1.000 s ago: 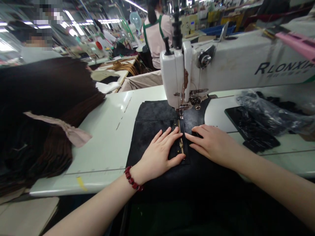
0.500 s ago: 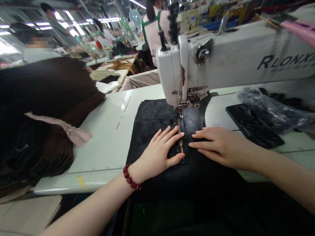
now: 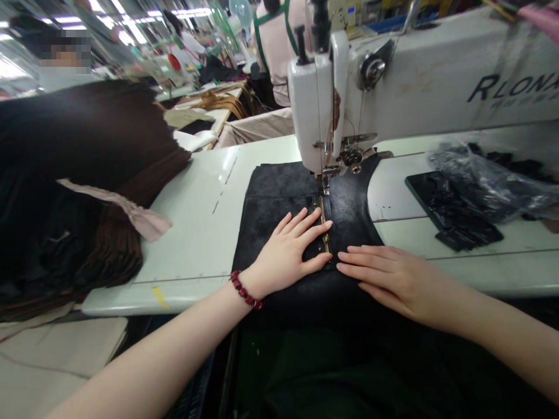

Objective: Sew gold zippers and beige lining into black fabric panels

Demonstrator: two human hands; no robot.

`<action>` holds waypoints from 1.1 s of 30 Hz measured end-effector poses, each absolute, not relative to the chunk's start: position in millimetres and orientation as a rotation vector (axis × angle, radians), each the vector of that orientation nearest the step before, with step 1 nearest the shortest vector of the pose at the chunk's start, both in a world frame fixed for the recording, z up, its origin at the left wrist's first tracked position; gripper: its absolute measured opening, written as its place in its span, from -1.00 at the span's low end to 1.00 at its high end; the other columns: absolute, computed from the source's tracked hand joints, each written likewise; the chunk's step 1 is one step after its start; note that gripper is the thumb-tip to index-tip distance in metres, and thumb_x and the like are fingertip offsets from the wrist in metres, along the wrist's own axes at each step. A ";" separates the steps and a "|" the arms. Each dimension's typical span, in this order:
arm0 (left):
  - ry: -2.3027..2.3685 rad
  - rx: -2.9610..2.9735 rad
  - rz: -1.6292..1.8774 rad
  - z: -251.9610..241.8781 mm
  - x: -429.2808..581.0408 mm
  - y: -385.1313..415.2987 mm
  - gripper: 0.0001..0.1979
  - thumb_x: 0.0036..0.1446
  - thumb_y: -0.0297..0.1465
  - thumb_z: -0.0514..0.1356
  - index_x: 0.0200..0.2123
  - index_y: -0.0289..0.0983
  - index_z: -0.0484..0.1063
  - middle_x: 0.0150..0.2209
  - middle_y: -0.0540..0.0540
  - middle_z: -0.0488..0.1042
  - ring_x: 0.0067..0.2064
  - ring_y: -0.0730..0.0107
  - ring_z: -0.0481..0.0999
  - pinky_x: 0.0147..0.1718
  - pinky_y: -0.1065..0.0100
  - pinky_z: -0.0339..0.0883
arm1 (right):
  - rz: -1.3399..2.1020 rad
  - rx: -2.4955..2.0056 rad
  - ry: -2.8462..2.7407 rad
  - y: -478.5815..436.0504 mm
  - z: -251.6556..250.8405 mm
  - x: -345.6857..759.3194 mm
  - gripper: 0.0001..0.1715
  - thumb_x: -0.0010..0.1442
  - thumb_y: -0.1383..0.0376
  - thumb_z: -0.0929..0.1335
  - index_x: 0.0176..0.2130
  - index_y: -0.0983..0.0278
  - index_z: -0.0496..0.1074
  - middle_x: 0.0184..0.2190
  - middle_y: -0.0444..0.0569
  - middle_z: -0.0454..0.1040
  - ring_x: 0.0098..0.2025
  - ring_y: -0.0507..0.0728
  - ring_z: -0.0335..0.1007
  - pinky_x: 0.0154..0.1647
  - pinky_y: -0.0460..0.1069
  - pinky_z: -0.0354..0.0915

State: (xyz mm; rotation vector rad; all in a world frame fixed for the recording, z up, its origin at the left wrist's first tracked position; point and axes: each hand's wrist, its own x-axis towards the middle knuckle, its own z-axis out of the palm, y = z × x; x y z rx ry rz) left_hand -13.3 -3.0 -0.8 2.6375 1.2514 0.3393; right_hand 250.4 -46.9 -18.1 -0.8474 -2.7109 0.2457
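Pressing down, the left grip (image 3: 286,253) and right grip (image 3: 395,279) lie open and flat, holding nothing closed, either side of a brass zipper (image 3: 324,230) on a black leather panel (image 3: 279,195). The panel rests on the counter (image 3: 196,233) beneath the sewing machine (image 3: 317,110). If the panel slips, stitching could wander off the zipper; fingers straying close risk the needle (image 3: 325,183).

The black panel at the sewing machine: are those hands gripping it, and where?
Not gripped: the left hand and right hand lie flat on the black panel, either side of its zipper.
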 end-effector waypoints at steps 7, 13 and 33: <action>0.943 2.630 0.461 2.5 -19.7 -5.1 -0.77 0.31 -0.31 0.13 0.00 -0.11 0.47 0.13 -0.04 0.42 0.27 0.30 0.28 0.37 0.03 -0.18 | 0.234 -0.825 -2.716 -43.5 -20.3 251.2 -0.51 0.37 0.28 0.21 0.26 0.14 0.25 0.30 -0.16 0.22 0.32 0.15 0.09 0.27 0.16 0.20; 0.766 2.686 0.329 3.6 -34.1 -3.9 -0.63 0.30 -0.42 0.09 0.15 -0.08 0.39 0.29 -0.08 0.25 0.36 0.24 0.12 0.37 -0.01 -0.25 | 0.352 -0.842 -2.679 -40.6 -12.9 252.9 -0.54 0.36 0.27 0.23 0.21 0.10 0.32 0.24 -0.16 0.32 0.25 0.13 0.20 0.25 0.15 0.22; 0.792 2.647 0.236 8.3 -39.7 -2.4 -0.51 0.18 -0.35 0.17 0.19 -0.03 0.33 0.33 -0.02 0.18 0.39 0.22 0.05 0.39 0.01 -0.30 | 0.076 -1.123 -2.650 37.6 -5.7 231.1 -0.52 0.35 0.16 0.25 0.23 0.09 0.30 0.18 -0.01 0.38 0.16 0.23 0.31 0.11 0.20 0.33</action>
